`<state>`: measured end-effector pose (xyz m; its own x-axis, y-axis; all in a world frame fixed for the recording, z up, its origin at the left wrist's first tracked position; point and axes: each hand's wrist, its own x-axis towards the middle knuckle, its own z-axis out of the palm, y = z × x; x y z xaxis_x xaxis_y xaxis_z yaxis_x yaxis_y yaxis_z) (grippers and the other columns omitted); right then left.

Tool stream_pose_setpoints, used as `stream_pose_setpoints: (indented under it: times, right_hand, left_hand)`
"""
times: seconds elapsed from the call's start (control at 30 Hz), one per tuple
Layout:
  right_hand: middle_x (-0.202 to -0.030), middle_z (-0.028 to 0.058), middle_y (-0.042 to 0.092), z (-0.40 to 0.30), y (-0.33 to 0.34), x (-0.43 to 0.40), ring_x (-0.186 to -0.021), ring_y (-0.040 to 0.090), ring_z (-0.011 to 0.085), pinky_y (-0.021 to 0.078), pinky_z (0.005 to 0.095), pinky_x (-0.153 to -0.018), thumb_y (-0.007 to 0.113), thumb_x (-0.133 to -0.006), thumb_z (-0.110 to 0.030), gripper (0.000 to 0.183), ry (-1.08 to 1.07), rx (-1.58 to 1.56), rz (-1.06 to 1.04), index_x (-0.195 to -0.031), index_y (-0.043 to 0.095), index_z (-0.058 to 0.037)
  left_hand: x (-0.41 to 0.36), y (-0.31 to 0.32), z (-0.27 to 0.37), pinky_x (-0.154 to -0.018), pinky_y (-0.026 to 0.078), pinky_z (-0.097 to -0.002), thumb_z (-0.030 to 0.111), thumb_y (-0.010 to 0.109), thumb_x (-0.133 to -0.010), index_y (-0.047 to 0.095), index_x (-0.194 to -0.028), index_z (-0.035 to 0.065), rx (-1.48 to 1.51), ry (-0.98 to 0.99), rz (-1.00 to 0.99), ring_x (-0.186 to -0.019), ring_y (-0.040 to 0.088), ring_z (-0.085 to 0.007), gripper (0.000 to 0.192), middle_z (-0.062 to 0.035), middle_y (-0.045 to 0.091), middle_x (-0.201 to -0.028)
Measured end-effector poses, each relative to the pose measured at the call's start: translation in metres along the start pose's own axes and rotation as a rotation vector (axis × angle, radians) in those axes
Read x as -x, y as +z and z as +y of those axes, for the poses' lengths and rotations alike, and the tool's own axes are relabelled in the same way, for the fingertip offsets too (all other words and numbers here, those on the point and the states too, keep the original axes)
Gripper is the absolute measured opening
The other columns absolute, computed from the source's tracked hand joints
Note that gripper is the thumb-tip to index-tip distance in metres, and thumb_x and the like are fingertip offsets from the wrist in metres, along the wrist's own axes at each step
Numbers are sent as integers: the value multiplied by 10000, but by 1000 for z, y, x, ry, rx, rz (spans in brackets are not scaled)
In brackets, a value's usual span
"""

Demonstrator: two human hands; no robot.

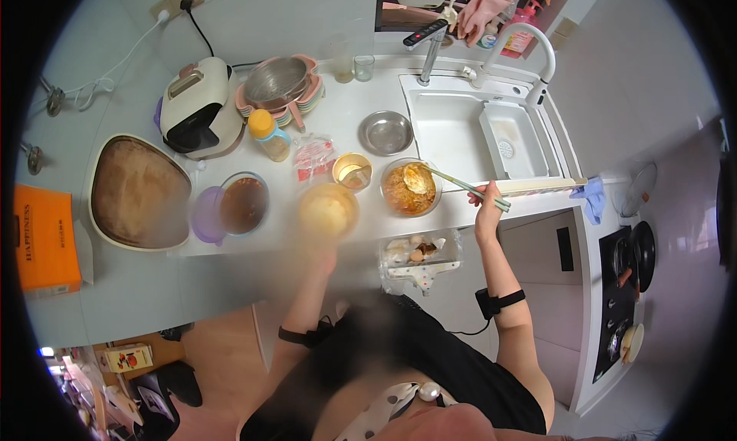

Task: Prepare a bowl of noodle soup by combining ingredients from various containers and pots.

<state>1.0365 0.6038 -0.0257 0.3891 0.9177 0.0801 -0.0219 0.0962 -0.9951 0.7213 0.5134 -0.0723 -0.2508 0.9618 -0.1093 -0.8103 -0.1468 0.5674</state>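
My right hand (487,204) grips a pair of green chopsticks (465,185), their tips reaching to the far rim of a clear glass bowl (440,198). That bowl contains reddish-orange food, possibly noodles (403,196), topped by a pale, orange-stained piece that looks like a fried egg (418,178). At the counter's front edge, my left hand (326,261) holds the near side of a bowl (303,212) with pale yellow contents; haze blurs its fingers. A yellow paper cup (335,170) with a packet inside and a round steel dish (387,133) stand behind these bowls.
To the left are a glass bowl of brown liquid (244,205), a purple lid (208,216), a brown-stained tray (141,193) and a white appliance (201,107). The white sink (452,139) is at the right. A waste bin (423,273) with eggshells hangs below the counter edge.
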Motion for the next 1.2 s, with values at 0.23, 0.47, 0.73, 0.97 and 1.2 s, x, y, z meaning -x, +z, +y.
stream_pose_setpoints:
  times: [0.23,0.47,0.73,0.97,1.2]
  right_hand:
    - [-596,66,545,3,1,1,-512,469,99,358,227,-508,341,-917,-297,385,-87,61,-1,-698,502,-25]
    - [-603,48,535,-8,3,-3,-534,473,90,365,221,-505,395,-899,-314,381,-81,191,-146,-707,529,-13]
    - [-565,65,516,-86,0,17,-469,433,104,343,226,-455,451,-842,-155,264,-455,489,-343,-665,548,15]
    - [-596,79,537,-148,44,64,-485,464,132,367,238,-461,467,-813,-108,237,-475,168,-833,-627,549,15]
    - [-584,91,504,-163,101,90,-501,484,207,391,280,-491,543,-803,-112,199,-516,404,-1131,-654,540,20]
  left_hand:
    - [-3,-15,-2,-1013,215,-421,483,322,-855,260,-1304,118,-150,17,-19,-1233,278,-225,582,-62,298,-1336]
    - [5,0,6,-999,242,-436,547,298,-835,259,-1305,124,-266,-14,-114,-1225,289,-243,634,-73,300,-1331]
    - [16,-26,9,-1000,245,-436,565,294,-834,244,-1306,98,-388,20,-126,-1220,301,-247,666,-95,301,-1329]
    - [25,-26,16,-1000,258,-415,533,246,-864,260,-1294,65,-408,60,-132,-1201,332,-246,637,-105,339,-1305]
    - [41,-10,34,-965,315,-366,332,285,-892,277,-1273,40,-317,34,-49,-1154,378,-214,480,-112,369,-1259]
